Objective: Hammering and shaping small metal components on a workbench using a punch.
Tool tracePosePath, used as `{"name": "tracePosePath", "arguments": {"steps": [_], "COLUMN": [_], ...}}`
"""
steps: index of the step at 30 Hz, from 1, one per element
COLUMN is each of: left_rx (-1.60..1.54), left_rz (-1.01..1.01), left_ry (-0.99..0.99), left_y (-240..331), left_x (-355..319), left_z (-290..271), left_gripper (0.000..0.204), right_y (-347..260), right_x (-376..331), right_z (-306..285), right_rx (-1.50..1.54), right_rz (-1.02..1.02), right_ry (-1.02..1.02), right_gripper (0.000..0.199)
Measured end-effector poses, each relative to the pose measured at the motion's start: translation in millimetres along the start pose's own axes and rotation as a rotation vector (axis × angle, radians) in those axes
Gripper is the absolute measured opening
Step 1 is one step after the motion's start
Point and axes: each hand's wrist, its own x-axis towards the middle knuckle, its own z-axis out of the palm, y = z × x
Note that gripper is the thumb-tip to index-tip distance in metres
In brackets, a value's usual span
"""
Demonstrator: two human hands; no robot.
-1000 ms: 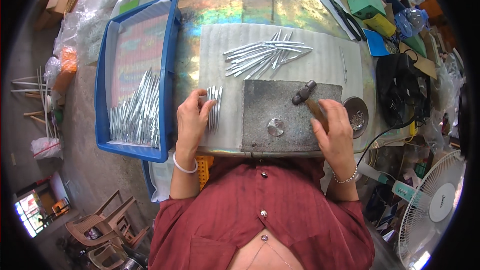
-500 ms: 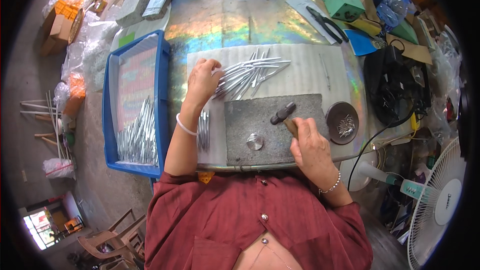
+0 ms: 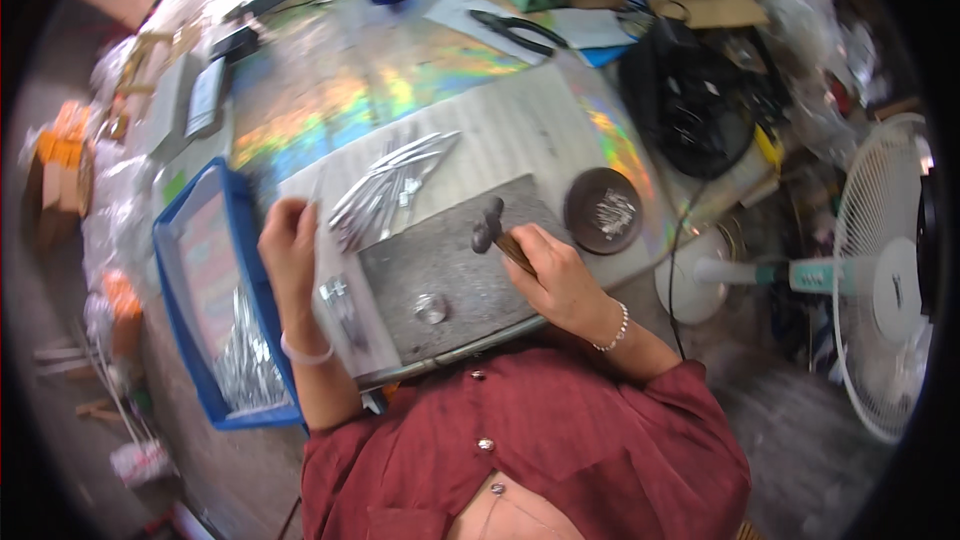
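Metal strips lie in a loose fan on the pale board, just past your left hand. Half a second ago that hand reached up into the fan; now it has drawn back toward you and sits at the near end of the strips, beside the blue tray. Your right hand has stayed on the hammer, though the whole view has swung and tilted.

Motion blur smears the strips, so you cannot tell whether the left grip pinches one; its fingers are curled together. A few more strips lie by your left wrist, hard to make out.

Your right grip is pressed around the hammer's handle, its head resting on the grey slab. Below that grip a small round metal piece sits on the slab; to its right stands a dark bowl.
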Motion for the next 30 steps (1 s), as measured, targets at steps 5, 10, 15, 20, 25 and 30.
{"name": "tracePosePath", "arguments": {"steps": [5,10,15,20,25,30], "left_rx": [-0.31,-0.517,-0.544,-0.494,-0.242,-0.17], "left_rz": [-0.1,-0.207,-0.297,-0.247,-0.015,0.073], "left_ry": [0.01,-0.088,-0.153,-0.241,-0.343,-0.322], "left_y": [52,53,64,70,85,92], "left_x": [-53,-89,-112,-121,-117,-118], "left_z": [-26,-36,-45,-50,-39,-22], "left_gripper": [0.005,0.01,0.014,0.012,0.012,0.011], "right_y": [15,43,83,80,89,98], "right_x": [0,-13,-14,3,14,15], "right_z": [-40,-91,-94,-76,-75,-85], "right_rx": [-0.092,-0.259,-0.425,-0.592,-0.726,-0.756], "right_rz": [0.081,0.364,0.532,0.463,0.456,0.286], "right_ry": [0.338,0.422,0.325,0.266,0.168,0.049], "right_gripper": [0.017,0.015,0.023,0.025,0.021,0.019]}}
